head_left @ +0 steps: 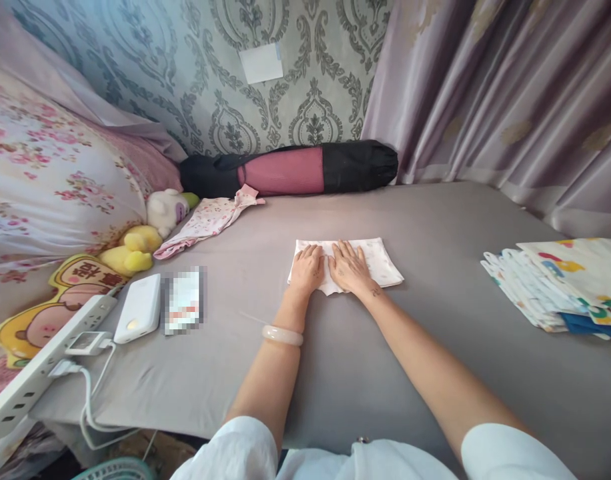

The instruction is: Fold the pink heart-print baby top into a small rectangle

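Observation:
A white cloth with a faint print [383, 260] lies folded into a rough rectangle on the grey sheet [255, 267]. My left hand [308, 268] rests flat on its left part, fingers stretched forward. Beside it, my right hand [349, 267] lies flat on the middle of the cloth with the fingers spread. Both palms press down on the fabric, and neither hand grips it. The cloth's near edge sticks out unevenly between my wrists. A pale bangle [282, 335] circles my left forearm.
Folded printed cloths [550, 287] are stacked at the right. A pink floral garment [210, 219] lies at the back left, near plush toys [130, 250]. A power bank [139, 308] and a power strip [50, 360] with cables sit at left. A rolled mat [285, 170] lines the wall.

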`<state>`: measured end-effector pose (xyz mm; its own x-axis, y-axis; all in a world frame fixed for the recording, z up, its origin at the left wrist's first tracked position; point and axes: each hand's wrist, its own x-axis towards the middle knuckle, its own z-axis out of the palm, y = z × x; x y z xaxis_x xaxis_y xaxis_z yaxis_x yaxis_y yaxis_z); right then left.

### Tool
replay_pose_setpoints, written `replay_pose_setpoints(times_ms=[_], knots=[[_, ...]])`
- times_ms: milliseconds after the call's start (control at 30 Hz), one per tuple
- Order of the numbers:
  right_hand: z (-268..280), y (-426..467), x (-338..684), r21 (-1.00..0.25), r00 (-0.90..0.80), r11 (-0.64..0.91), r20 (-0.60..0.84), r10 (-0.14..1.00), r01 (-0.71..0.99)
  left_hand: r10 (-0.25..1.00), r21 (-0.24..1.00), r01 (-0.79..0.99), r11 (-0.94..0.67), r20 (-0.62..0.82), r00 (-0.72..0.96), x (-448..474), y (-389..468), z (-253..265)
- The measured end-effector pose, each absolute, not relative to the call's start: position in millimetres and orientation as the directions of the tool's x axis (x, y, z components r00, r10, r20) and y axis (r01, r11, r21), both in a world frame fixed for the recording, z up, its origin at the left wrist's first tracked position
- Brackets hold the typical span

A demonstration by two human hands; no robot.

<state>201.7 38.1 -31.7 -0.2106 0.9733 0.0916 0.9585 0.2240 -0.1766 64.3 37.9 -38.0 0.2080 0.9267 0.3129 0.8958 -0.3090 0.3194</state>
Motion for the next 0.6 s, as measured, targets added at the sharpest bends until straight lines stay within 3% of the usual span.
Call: replay_pose_setpoints(times_ms=[200,367,600], knots=[[-22,40,214,-0.228,-0.201,0.198,0.01,0.98,0.953,0.937,0.303,0.908,-0.288,0.286,0.201,65,34,-35],[-22,38,235,-0.15,-0.131,0.139,0.067,0.989,0.979,0.968,0.261,0.948,-0.18,0.218,0.124,68,33,-36],[-29,37,238,-0.202,-0.101,0.11,0.054,0.993,0.973,0.978,0.212,0.965,-0.157,0.171,0.121,70,33,-38]])
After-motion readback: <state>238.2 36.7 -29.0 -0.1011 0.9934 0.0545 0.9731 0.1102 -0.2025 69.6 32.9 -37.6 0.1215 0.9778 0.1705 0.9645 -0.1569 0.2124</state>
